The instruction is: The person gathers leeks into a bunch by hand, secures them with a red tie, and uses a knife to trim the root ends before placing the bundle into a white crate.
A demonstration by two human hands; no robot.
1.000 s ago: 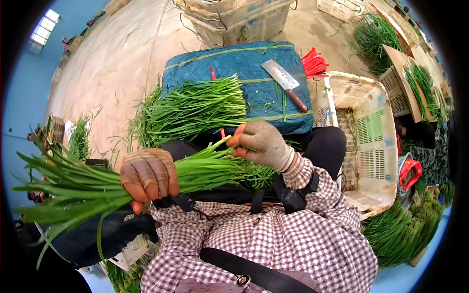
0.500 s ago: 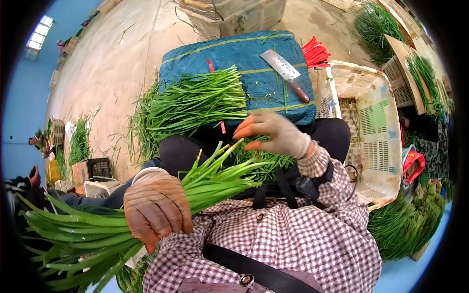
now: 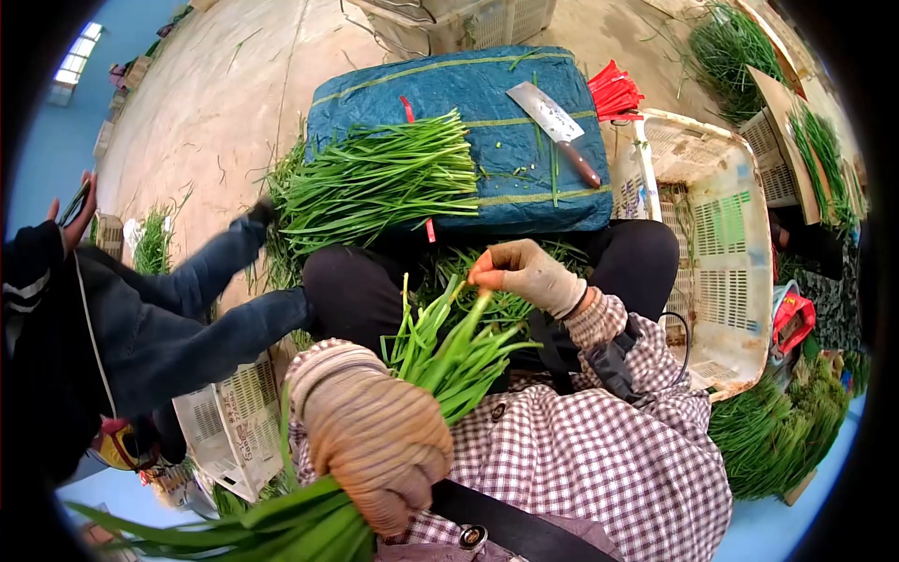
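Observation:
My left hand (image 3: 375, 440), in a striped, soiled glove, is wrapped round a bunch of garlic chives (image 3: 459, 365) over my lap. The bunch's long leaves trail to the lower left; its pale stem ends point up and away. My right hand (image 3: 529, 274), in a pale glove with orange fingertips, pinches at the tip of a stem. A large pile of garlic chives (image 3: 393, 178) lies on the blue covered work surface (image 3: 524, 211) ahead, with a red strip (image 3: 407, 110) under it. A cleaver (image 3: 552, 122) with a wooden handle rests to its right.
Red ties (image 3: 614, 92) lie at the surface's right corner. A dirty white crate (image 3: 716, 361) stands at my right, beside more greens (image 3: 787, 431). At left, a person in jeans (image 3: 178, 328) stands close to my knee, near another white crate (image 3: 229, 426). Loose leaves litter the floor.
My left hand has moved right and nearer my body with the bunch. My right hand has lowered and closed on a stem end. A person has stepped into view at left.

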